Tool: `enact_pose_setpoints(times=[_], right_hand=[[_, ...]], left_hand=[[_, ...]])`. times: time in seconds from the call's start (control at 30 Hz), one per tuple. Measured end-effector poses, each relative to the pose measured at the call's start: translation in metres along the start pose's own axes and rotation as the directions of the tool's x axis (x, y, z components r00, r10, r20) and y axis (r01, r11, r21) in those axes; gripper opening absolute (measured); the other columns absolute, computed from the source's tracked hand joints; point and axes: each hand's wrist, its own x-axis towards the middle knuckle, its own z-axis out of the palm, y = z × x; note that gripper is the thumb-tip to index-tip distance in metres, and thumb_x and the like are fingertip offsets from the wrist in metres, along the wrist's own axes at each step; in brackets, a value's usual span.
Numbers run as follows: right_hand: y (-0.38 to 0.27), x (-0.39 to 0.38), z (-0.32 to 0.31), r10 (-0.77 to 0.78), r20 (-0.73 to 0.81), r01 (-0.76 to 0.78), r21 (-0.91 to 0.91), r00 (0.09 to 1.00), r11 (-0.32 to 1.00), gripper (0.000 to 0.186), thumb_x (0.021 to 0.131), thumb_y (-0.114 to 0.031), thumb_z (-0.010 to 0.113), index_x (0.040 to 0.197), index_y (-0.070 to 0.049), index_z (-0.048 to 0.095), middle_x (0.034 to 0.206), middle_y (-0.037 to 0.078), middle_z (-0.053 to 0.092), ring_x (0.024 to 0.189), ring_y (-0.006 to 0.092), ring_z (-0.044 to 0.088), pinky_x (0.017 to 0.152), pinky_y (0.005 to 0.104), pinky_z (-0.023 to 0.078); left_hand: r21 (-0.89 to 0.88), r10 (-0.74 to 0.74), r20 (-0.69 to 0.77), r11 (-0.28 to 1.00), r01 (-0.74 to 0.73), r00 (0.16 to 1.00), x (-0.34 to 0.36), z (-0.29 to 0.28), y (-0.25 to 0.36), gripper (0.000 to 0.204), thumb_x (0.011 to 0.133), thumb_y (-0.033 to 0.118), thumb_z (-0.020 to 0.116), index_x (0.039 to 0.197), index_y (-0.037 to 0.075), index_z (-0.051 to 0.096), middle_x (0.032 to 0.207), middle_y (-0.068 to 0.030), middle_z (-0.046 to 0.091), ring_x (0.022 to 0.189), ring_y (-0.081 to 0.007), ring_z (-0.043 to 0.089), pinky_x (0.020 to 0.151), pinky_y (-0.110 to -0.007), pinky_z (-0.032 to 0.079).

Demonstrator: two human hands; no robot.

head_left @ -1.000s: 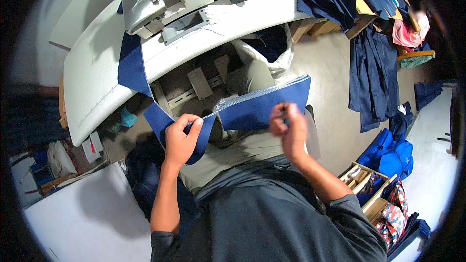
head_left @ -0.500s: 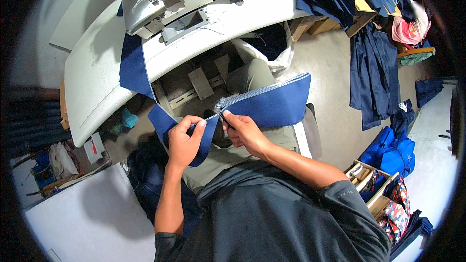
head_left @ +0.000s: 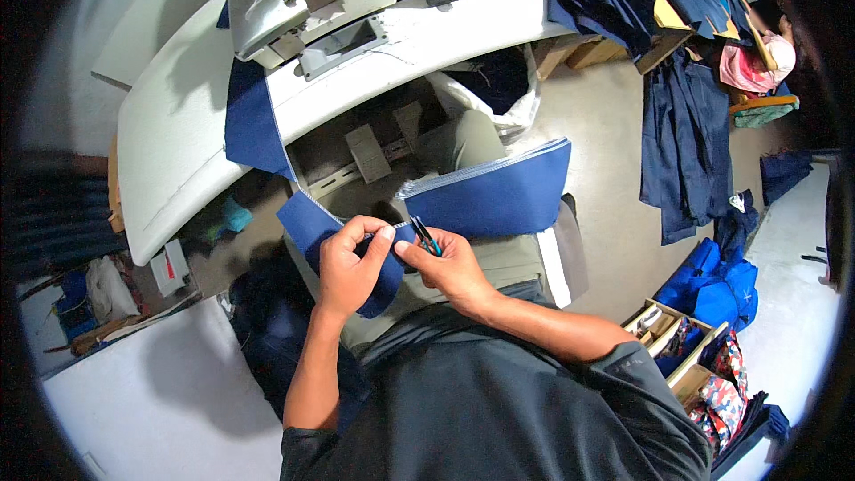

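Observation:
My left hand pinches the serged upper edge of a navy fabric piece, which is linked by a stitched strand to another navy piece hanging over the white table's edge. My right hand is closed on small teal-and-black thread snips, its thumb beside the fabric edge at my left fingers. Just beyond the hands, a stack of navy pieces with serged edges lies on my leg.
An overlock machine stands on the white table. Navy garments hang at right, with a co-worker behind them. A blue bag, wooden drawer and white surface are nearer me. A white sack sits below the table.
My right hand has swung in leftward from beside the stack, then moved slightly lower along the held piece's edge. My left hand and its piece have shifted a little rightward.

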Motion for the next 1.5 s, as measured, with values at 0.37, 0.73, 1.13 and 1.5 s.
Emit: enact_pose_setpoints(times=[0.37, 0.73, 1.13, 1.5], right_hand=[[-0.074, -0.026, -0.124, -0.374, -0.502, 0.359, -0.131, 0.780, 0.924, 0.012, 0.091, -0.016, 0.068, 0.084, -0.008, 0.065, 0.076, -0.006, 0.060, 0.068, 0.0038, 0.051, 0.064, 0.0237, 0.041], [-0.052, 0.008, -0.191, -0.533, -0.563, 0.317, -0.440, 0.631, 0.840, 0.019, 0.095, -0.018, 0.071, 0.080, -0.011, 0.062, 0.070, -0.010, 0.050, 0.060, 0.0005, 0.040, 0.052, 0.0202, 0.031], [-0.054, -0.007, -0.159, -0.622, -0.628, 0.487, -0.405, 0.467, 0.774, 0.013, 0.099, -0.018, 0.068, 0.099, -0.007, 0.059, 0.077, -0.006, 0.049, 0.063, 0.0018, 0.043, 0.052, 0.0190, 0.034], [-0.005, 0.006, -0.033, 0.123, 0.060, -0.119, -0.067, 0.991, 0.991, 0.046, 0.105, -0.047, 0.050, 0.086, -0.007, 0.062, 0.060, -0.007, 0.041, 0.049, 0.0041, 0.034, 0.044, 0.0242, 0.026]], left_hand=[[0.028, -0.086, 0.192, 0.996, 0.083, 0.978, -0.014, -0.046, -0.023, 0.010, 0.092, 0.006, 0.069, 0.087, -0.002, 0.064, 0.079, 0.0011, 0.065, 0.077, -0.0055, 0.057, 0.071, -0.025, 0.048], [0.230, -0.013, -0.080, 0.973, 0.031, 0.997, 0.022, -0.027, -0.029, 0.015, 0.095, 0.014, 0.070, 0.096, -0.001, 0.068, 0.074, -0.0014, 0.065, 0.072, -0.0057, 0.056, 0.066, -0.026, 0.047], [0.161, -0.009, -0.110, 0.987, 0.027, 0.994, 0.015, -0.017, -0.027, 0.016, 0.093, 0.016, 0.072, 0.096, 0.000, 0.069, 0.074, -0.0058, 0.067, 0.070, -0.0072, 0.058, 0.065, -0.028, 0.049], [0.156, -0.022, -0.052, 0.987, 0.030, 0.998, 0.012, -0.020, -0.019, 0.012, 0.097, 0.011, 0.068, 0.098, -0.001, 0.067, 0.086, 0.0017, 0.066, 0.078, -0.0048, 0.057, 0.071, -0.023, 0.048]])
